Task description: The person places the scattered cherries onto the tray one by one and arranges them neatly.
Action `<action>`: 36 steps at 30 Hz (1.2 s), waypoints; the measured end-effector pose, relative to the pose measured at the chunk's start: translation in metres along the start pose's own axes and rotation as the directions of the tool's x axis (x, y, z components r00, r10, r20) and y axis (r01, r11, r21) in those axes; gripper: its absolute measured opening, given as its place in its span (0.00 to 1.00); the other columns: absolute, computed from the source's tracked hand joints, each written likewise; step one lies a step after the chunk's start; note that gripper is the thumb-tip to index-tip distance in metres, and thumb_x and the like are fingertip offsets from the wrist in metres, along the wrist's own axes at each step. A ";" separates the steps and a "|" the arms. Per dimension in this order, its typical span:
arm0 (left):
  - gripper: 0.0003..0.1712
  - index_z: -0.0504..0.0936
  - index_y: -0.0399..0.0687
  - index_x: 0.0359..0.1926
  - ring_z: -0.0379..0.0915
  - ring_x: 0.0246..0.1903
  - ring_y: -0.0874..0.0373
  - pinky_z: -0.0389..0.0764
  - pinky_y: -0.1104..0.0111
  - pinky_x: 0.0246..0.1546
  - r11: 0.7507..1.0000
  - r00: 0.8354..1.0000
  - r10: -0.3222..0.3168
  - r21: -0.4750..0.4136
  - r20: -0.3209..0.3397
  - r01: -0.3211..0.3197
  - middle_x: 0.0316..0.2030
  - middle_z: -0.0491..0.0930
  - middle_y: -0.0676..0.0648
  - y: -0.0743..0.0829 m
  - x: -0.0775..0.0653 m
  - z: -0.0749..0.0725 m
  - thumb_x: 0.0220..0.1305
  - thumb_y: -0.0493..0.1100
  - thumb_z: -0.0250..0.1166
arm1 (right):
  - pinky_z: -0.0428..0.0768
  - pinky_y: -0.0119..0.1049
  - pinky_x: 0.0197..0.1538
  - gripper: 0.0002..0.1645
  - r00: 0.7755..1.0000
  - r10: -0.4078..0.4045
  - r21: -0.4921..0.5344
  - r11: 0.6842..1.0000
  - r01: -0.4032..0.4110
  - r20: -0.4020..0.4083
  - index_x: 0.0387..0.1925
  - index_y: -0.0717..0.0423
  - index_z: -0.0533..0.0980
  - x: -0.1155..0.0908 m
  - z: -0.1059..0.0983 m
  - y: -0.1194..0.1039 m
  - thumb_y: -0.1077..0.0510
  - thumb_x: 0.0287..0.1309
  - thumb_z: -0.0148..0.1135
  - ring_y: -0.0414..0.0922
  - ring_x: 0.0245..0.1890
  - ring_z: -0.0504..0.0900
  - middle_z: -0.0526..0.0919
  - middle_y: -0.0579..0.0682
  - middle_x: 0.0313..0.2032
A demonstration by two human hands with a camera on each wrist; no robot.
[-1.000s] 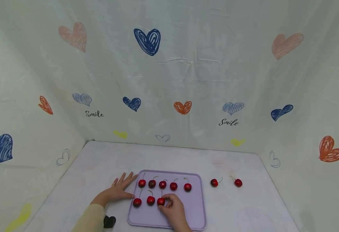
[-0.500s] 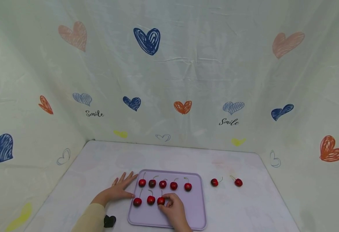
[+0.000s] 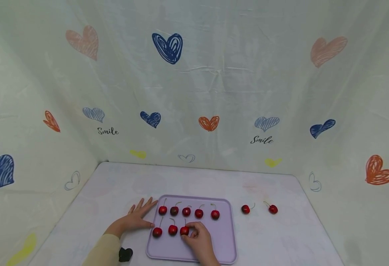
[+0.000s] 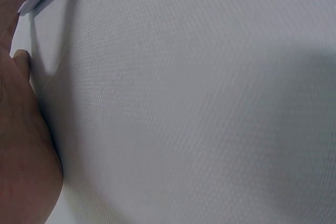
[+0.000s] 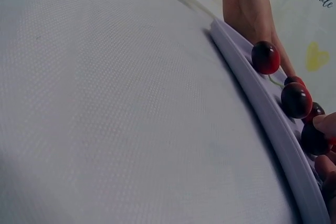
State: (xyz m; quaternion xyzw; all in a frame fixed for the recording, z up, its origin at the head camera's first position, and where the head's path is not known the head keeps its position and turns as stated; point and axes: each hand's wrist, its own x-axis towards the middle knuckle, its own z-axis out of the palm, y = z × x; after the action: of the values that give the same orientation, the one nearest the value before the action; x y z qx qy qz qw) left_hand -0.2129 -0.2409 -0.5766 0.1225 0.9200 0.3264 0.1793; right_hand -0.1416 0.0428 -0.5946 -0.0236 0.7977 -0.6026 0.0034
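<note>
A lilac tray (image 3: 171, 249) bears two rows of red cherries with stems. The back row holds several, among them a cherry (image 3: 215, 214) at its right end. In the front row are a cherry (image 3: 157, 232) at the left, a middle cherry (image 3: 172, 229) and a third cherry (image 3: 184, 231). My right hand (image 3: 201, 240) pinches that third cherry between thumb and forefinger; the right wrist view shows the pinched cherry (image 5: 313, 139) at its edge. With fingers spread, my left hand (image 3: 135, 218) touches the tray's left edge. Only part of the left hand (image 4: 23, 145) shows in its wrist view.
Two loose cherries, one dark red cherry (image 3: 245, 209) and another cherry (image 3: 273, 209), lie on the white table (image 3: 274, 236) right of the tray. A black heart-shaped piece (image 3: 125, 254) lies by the left sleeve (image 3: 102, 251). A heart-printed curtain (image 3: 194, 92) surrounds the table's back and sides.
</note>
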 end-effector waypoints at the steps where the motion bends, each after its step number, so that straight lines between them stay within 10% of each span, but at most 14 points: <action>1: 0.54 0.58 0.55 0.74 0.25 0.73 0.35 0.27 0.40 0.67 1.000 1.000 0.002 -0.002 0.000 -0.002 0.75 0.46 0.38 0.000 0.000 0.000 0.49 0.61 0.71 | 0.70 0.27 0.23 0.18 1.000 0.016 0.018 1.000 -0.016 0.001 0.39 0.54 0.82 0.000 -0.001 -0.001 0.63 0.42 0.77 0.33 0.18 0.68 0.71 0.43 0.21; 13: 0.52 0.56 0.49 0.75 0.22 0.70 0.28 0.24 0.37 0.64 0.997 0.996 0.068 -0.052 0.055 -0.065 0.74 0.43 0.31 0.007 -0.012 -0.002 0.53 0.57 0.70 | 0.73 0.27 0.24 0.20 0.988 0.075 0.055 0.996 -0.069 -0.135 0.45 0.60 0.81 0.001 -0.069 -0.009 0.64 0.47 0.74 0.37 0.24 0.73 0.80 0.56 0.33; 24: 0.52 0.57 0.51 0.75 0.23 0.71 0.30 0.25 0.38 0.65 0.996 0.996 0.080 -0.038 0.032 -0.079 0.74 0.44 0.32 0.006 -0.008 -0.008 0.53 0.57 0.70 | 0.74 0.29 0.27 0.21 0.890 0.212 -0.022 0.970 -0.241 -0.404 0.49 0.63 0.79 0.021 -0.143 0.015 0.62 0.53 0.72 0.43 0.32 0.74 0.81 0.57 0.45; 36: 0.52 0.57 0.49 0.75 0.25 0.71 0.31 0.29 0.37 0.66 0.999 0.998 0.034 0.016 0.047 -0.034 0.75 0.45 0.35 0.010 -0.009 -0.008 0.53 0.55 0.71 | 0.72 0.28 0.36 0.22 0.879 0.067 -0.144 0.978 -0.152 -0.472 0.49 0.63 0.80 0.037 -0.167 0.038 0.66 0.50 0.72 0.47 0.40 0.72 0.76 0.57 0.46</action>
State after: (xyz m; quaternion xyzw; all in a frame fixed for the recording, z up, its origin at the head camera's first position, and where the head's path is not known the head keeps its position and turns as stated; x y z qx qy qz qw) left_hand -0.2071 -0.2407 -0.5617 0.1471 0.9160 0.3188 0.1939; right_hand -0.1851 0.2122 -0.5840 0.1664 0.8256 -0.5164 -0.1552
